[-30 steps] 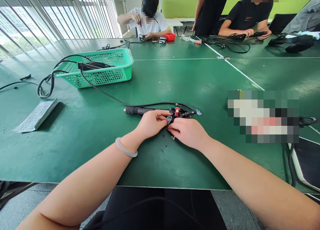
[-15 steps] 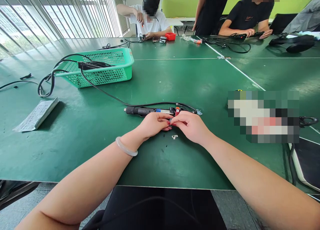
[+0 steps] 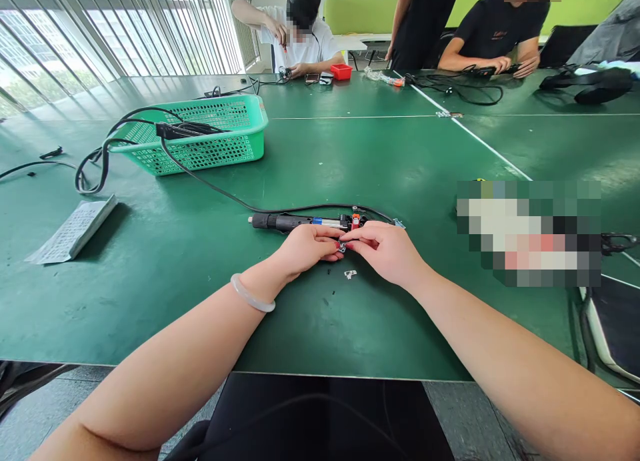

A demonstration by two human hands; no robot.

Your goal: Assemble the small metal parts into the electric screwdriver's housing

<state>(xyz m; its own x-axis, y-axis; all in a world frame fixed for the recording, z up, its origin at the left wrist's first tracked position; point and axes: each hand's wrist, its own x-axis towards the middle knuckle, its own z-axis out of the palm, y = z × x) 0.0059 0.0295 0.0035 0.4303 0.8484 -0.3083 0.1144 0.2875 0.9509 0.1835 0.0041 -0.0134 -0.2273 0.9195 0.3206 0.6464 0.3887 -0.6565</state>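
Over the green table my left hand [image 3: 306, 249] and my right hand [image 3: 387, 249] meet at the fingertips. Between them they pinch a small silvery part [image 3: 342, 247]. Just behind the hands lies a black cylindrical tool [image 3: 280, 221] with a clear-and-blue section; a red piece [image 3: 355, 221] stands at its right end, partly hidden by my right hand. A black cable runs from this end to the basket. A small whitish metal piece [image 3: 350, 274] and several tiny dark bits lie on the table in front of my hands.
A green basket [image 3: 200, 154] with black cables stands back left. A folded paper block [image 3: 75, 231] lies at left. On the right are a blurred-out object [image 3: 530, 234] and a dark case [image 3: 615, 321]. Across the table, people handle small devices beside a red box [image 3: 341, 71] and cables.
My right fingertips have shifted slightly right, away from my left ones, and more of the small silvery part shows between them.
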